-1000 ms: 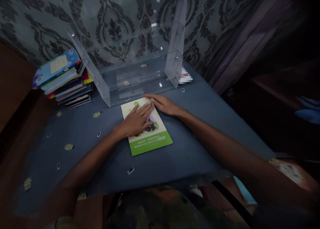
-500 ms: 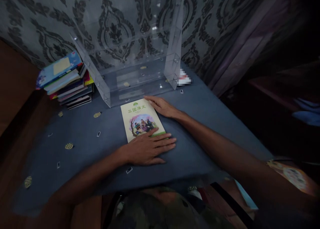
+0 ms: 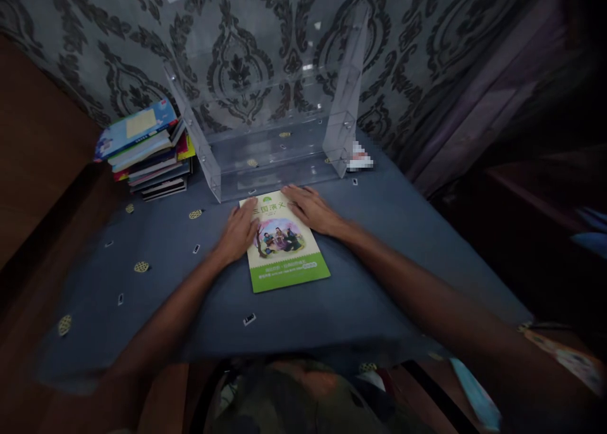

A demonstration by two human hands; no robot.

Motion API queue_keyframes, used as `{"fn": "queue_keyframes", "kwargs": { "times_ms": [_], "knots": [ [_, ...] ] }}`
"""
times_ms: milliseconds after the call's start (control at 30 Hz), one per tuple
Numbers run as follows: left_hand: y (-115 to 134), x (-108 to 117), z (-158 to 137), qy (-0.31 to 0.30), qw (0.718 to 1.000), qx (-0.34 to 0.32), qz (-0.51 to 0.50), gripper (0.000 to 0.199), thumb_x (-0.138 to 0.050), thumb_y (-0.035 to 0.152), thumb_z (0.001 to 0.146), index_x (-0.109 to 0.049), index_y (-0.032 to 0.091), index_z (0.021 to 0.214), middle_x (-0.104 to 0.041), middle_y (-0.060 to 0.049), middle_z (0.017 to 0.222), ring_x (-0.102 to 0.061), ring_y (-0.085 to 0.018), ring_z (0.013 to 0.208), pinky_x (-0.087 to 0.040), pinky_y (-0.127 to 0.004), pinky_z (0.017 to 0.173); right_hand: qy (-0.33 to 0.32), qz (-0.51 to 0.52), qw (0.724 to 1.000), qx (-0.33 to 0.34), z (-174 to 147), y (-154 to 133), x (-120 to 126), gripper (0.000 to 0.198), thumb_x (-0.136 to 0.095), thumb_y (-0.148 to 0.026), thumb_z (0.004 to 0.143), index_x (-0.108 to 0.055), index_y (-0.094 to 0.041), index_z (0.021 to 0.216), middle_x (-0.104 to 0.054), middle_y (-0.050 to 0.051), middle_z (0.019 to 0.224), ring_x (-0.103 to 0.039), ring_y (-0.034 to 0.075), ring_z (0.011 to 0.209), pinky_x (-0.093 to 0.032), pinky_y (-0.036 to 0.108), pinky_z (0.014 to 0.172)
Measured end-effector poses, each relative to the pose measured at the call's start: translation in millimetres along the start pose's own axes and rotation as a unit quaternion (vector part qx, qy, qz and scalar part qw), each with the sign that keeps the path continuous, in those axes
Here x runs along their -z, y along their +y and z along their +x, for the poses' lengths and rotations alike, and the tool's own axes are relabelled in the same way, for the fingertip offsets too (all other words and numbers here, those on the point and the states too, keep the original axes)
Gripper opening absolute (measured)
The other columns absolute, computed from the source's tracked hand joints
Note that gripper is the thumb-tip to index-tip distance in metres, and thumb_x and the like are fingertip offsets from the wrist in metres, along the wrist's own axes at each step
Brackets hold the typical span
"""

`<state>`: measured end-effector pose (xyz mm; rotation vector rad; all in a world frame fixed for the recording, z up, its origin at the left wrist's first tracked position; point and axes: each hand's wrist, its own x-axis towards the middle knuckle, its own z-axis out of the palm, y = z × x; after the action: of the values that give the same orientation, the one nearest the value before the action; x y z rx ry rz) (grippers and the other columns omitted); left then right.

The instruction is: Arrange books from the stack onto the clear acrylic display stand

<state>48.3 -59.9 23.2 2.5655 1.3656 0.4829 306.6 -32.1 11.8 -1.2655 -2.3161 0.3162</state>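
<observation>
A book with a cream and green cover lies flat on the blue patterned tablecloth, its picture and green title facing up. My left hand rests at the book's upper left edge, fingers stretched out and partly over the cover. At the upper right corner lies my right hand, its fingers extended across the cover's edge. Neither hand wraps round the book. Just beyond its top edge stands a clear acrylic rack with tiered shelves.
A stack of books sits at the back left, beside the rack. Behind the rack's right side is a small white and red item, blurred out. Patterned wallpaper closes off the back, and a curtain hangs at the right.
My left hand has moved from the book's lower part up to its upper left edge, uncovering the green band. My right hand stays near the upper right corner, fingers further over the cover. The view has shifted slightly.
</observation>
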Motion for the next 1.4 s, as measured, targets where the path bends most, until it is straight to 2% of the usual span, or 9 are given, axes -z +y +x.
{"fn": "queue_keyframes", "kwargs": {
  "times_ms": [133, 333, 433, 667, 867, 1067, 1200, 1300, 1400],
  "knots": [
    [-26, -3, 3, 0.026, 0.999, 0.017, -0.012, 0.053, -0.026, 0.032, 0.105, -0.031, 0.014, 0.155, -0.042, -0.017, 0.159, -0.034, -0.025, 0.151, -0.029, -0.052, 0.123, -0.032, -0.065, 0.997, 0.031, 2, -27, 3, 0.044, -0.037, -0.023, 0.103, -0.055, -0.015, 0.143, -0.053, 0.016, 0.152, -0.041, 0.03, 0.147, -0.028, 0.059, 0.12],
    [-28, -5, 3, 0.046, 0.999, 0.001, -0.004, 0.052, -0.026, 0.034, 0.106, -0.036, 0.011, 0.152, -0.047, -0.019, 0.155, -0.039, -0.025, 0.149, -0.031, -0.049, 0.122, -0.111, -0.068, 0.983, 0.13, -18, -99, -16, 0.048, -0.045, -0.031, 0.103, -0.05, -0.009, 0.146, -0.048, 0.019, 0.155, -0.037, 0.029, 0.149, -0.028, 0.053, 0.123],
    [-28, -5, 3, 0.04, 0.999, 0.0, -0.003, 0.052, -0.027, 0.033, 0.106, -0.037, 0.011, 0.151, -0.047, -0.019, 0.155, -0.039, -0.026, 0.149, -0.033, -0.049, 0.121, -0.111, -0.05, 0.979, 0.165, -41, -123, -19, 0.053, -0.047, -0.037, 0.103, -0.047, -0.01, 0.148, -0.044, 0.02, 0.157, -0.034, 0.029, 0.151, -0.026, 0.052, 0.124],
    [-27, -3, 2, 0.038, 0.999, -0.005, -0.003, 0.052, -0.025, 0.036, 0.106, -0.038, 0.014, 0.152, -0.046, -0.016, 0.156, -0.037, -0.025, 0.15, -0.032, -0.05, 0.122, -0.121, -0.03, 0.98, 0.156, -73, -124, -9, 0.048, -0.049, -0.035, 0.103, -0.05, -0.015, 0.147, -0.045, 0.016, 0.158, -0.035, 0.027, 0.15, -0.021, 0.054, 0.126],
    [-26, -3, 1, 0.038, 0.999, 0.004, 0.001, 0.053, -0.024, 0.04, 0.107, -0.04, 0.017, 0.151, -0.047, -0.014, 0.156, -0.037, -0.023, 0.15, -0.031, -0.049, 0.123, -0.054, -0.03, 0.997, 0.04, -94, -106, -3, 0.048, -0.051, -0.029, 0.101, -0.049, -0.022, 0.148, -0.044, 0.015, 0.158, -0.03, 0.035, 0.152, -0.022, 0.073, 0.117],
    [-28, 4, 7, 0.013, 1.0, -0.027, -0.001, 0.048, -0.028, 0.031, 0.105, -0.049, 0.015, 0.145, -0.046, -0.012, 0.157, -0.034, -0.022, 0.151, -0.033, -0.046, 0.123, -0.049, 0.031, 0.998, -0.005, -118, -118, -4, 0.049, -0.048, -0.024, 0.1, -0.048, -0.017, 0.148, -0.035, 0.021, 0.162, -0.022, 0.035, 0.154, -0.027, 0.068, 0.118],
    [-25, 11, 21, -0.041, 0.998, -0.052, -0.009, 0.047, -0.029, 0.029, 0.104, -0.05, 0.016, 0.144, -0.046, -0.012, 0.157, -0.035, -0.022, 0.15, -0.031, -0.047, 0.123, -0.135, 0.076, 0.987, 0.031, -125, -158, 5, 0.054, -0.058, -0.021, 0.095, -0.048, -0.017, 0.148, -0.027, 0.021, 0.165, -0.017, 0.036, 0.155, -0.023, 0.069, 0.119],
    [-13, 16, 29, -0.083, 0.994, -0.066, 0.0, 0.05, -0.032, 0.038, 0.105, -0.049, 0.014, 0.146, -0.043, -0.013, 0.158, -0.033, -0.024, 0.152, -0.027, -0.049, 0.124, -0.195, 0.106, 0.972, 0.082, -119, -186, 13, 0.05, -0.061, -0.024, 0.095, -0.052, -0.015, 0.144, -0.039, 0.023, 0.159, -0.026, 0.036, 0.153, -0.02, 0.07, 0.12],
    [7, 23, 29, -0.12, 0.989, -0.08, 0.021, 0.058, -0.035, 0.051, 0.104, -0.047, 0.014, 0.148, -0.039, -0.015, 0.16, -0.031, -0.027, 0.153, -0.026, -0.049, 0.124, -0.205, 0.126, 0.963, 0.125, -105, -197, 14, 0.043, -0.06, -0.024, 0.096, -0.058, -0.012, 0.138, -0.05, 0.023, 0.151, -0.037, 0.033, 0.149, -0.023, 0.064, 0.122]
  ]
}}
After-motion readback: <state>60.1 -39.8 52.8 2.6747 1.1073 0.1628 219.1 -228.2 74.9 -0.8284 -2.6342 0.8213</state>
